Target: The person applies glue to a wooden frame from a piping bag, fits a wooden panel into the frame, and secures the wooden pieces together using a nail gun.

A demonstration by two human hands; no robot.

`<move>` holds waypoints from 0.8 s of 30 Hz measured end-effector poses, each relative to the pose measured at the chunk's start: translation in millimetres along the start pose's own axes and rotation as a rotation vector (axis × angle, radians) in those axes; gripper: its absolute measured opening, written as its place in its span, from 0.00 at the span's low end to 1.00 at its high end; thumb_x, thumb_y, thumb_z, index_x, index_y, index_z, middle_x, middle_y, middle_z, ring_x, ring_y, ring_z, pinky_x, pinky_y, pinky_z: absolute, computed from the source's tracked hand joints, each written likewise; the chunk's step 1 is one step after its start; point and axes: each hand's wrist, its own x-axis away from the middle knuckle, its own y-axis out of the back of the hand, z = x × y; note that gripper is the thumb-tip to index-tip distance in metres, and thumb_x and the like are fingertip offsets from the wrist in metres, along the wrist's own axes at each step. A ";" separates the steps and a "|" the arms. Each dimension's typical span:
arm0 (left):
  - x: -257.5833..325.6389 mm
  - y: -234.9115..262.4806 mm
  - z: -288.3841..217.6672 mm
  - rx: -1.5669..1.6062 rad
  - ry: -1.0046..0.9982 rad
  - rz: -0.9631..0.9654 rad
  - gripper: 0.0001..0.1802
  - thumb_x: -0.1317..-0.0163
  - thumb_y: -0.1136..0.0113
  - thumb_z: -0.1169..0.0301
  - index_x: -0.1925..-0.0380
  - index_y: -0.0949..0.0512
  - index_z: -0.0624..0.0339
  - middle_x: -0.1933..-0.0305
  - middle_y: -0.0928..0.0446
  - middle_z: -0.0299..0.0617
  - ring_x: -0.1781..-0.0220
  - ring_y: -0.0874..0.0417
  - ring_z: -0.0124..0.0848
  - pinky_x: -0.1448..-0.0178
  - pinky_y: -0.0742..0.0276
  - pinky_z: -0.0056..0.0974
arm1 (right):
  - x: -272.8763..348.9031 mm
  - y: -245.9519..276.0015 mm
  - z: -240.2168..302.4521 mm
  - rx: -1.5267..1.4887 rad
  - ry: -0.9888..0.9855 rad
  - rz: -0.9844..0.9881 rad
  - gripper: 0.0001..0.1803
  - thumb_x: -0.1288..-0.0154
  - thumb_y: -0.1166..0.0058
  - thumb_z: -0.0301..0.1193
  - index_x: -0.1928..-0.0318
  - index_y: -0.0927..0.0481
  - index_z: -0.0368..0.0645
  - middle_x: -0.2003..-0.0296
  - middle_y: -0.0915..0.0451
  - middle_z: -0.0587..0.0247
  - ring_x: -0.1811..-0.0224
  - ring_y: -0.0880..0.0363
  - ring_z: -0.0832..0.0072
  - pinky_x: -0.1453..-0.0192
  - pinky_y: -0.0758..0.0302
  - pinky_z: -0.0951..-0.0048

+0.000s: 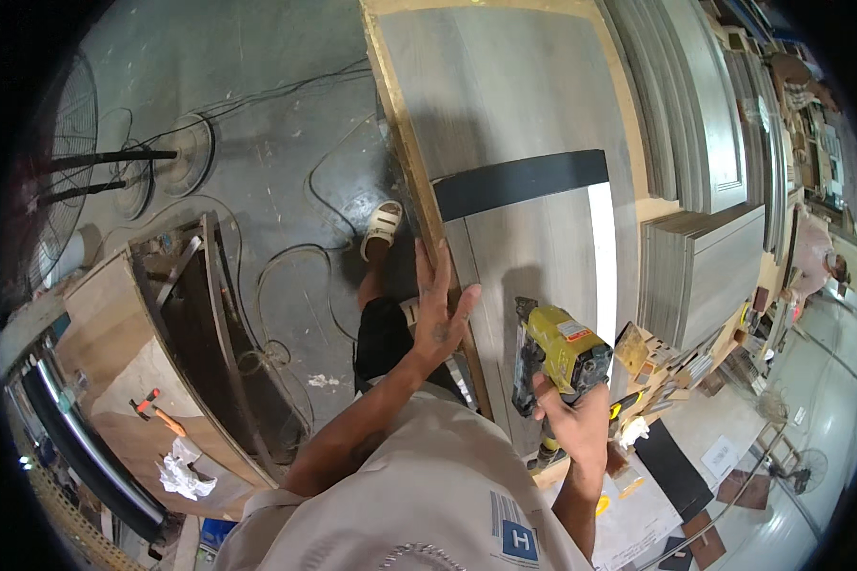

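My right hand (pixel 578 419) is wrapped round the handle of a yellow-green nail gun (pixel 564 344) with a black nose and magazine. The nail gun is over the near part of a grey wood-grain panel (pixel 505 86); whether its nose touches the panel I cannot tell. My left hand (pixel 438 309) lies with fingers stretched out along the left edge of the workbench (pixel 405 143), by the panel, and holds nothing. Across the panel runs a black strip (pixel 519 181), and a white strip (pixel 602 247) extends from its right end toward me.
Stacked grey cabinet doors (pixel 705 271) stand to the right, beside offcuts and a black sheet (pixel 674 466). At the left are a plywood-topped bench (pixel 129 381) with a hammer (pixel 157 411) and crumpled paper (pixel 186 471), and standing fans (pixel 186 157). A hose (pixel 300 252) loops over the floor.
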 end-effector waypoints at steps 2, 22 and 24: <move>-4.8 6.7 -2.4 0.005 0.002 0.019 0.47 0.33 0.41 0.52 0.24 0.54 0.62 0.23 0.66 0.74 0.21 0.62 0.64 0.23 0.53 0.55 | -1.7 3.1 -1.3 0.046 -0.023 0.050 0.06 0.37 0.41 0.23 0.63 0.22 0.32 0.76 0.21 0.66 0.81 0.26 0.81 0.76 0.29 0.77; -59.7 43.0 -70.7 -0.970 -0.233 0.368 0.48 0.46 0.31 0.46 0.27 0.40 0.40 0.19 0.63 0.54 0.19 0.65 0.57 0.26 0.66 0.73 | 138.0 5.4 -164.3 -0.555 -0.312 -0.670 0.09 0.35 0.41 0.28 0.70 0.23 0.36 0.82 0.26 0.67 0.86 0.30 0.79 0.82 0.35 0.73; -70.5 50.2 -71.2 -1.053 -0.285 0.428 0.47 0.45 0.36 0.42 0.26 0.41 0.40 0.19 0.63 0.54 0.19 0.66 0.56 0.26 0.68 0.72 | 149.1 1.3 -176.5 -0.610 -0.312 -0.723 0.09 0.35 0.41 0.27 0.70 0.24 0.36 0.83 0.26 0.67 0.86 0.30 0.79 0.83 0.36 0.74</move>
